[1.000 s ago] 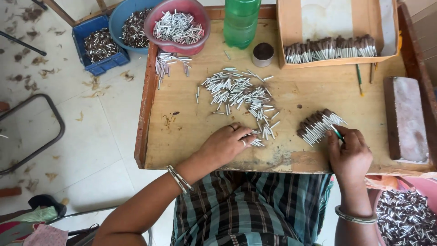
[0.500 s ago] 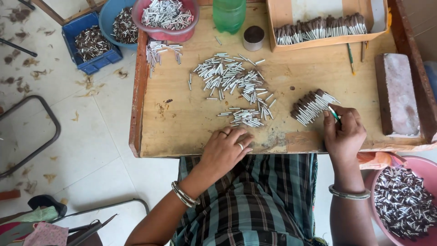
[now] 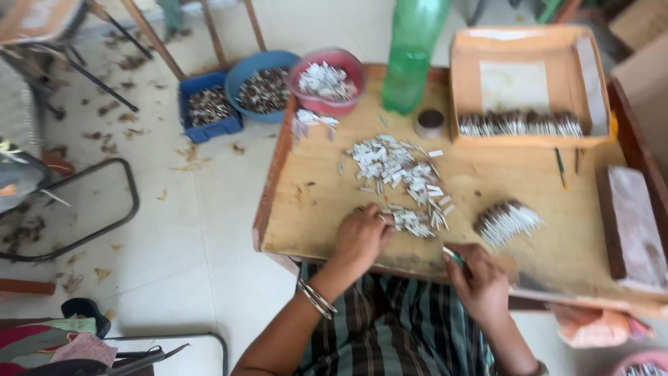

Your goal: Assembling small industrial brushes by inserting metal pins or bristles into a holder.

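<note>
My left hand (image 3: 362, 238) rests on the wooden work tray (image 3: 313, 216), fingers curled over the near edge of a scattered pile of small white rolled sticks (image 3: 396, 170). My right hand (image 3: 479, 282) is at the tray's front edge, closed on a thin green stick tool (image 3: 453, 255). A neat bundle of the white sticks (image 3: 506, 221) lies just right of and beyond that hand. Neither hand touches the bundle.
A green plastic bottle (image 3: 412, 59) and a small round tin (image 3: 431, 122) stand at the back. An orange box (image 3: 529, 52) holds a row of sticks. A brick-like block (image 3: 632, 219) sits right. A pink bowl (image 3: 327, 82), blue bowl (image 3: 259, 87) and blue crate (image 3: 207, 104) stand left.
The view has swung and shifted right. My right hand drew back from the bundle to the tray's front edge. My left hand moved up to the pile.
</note>
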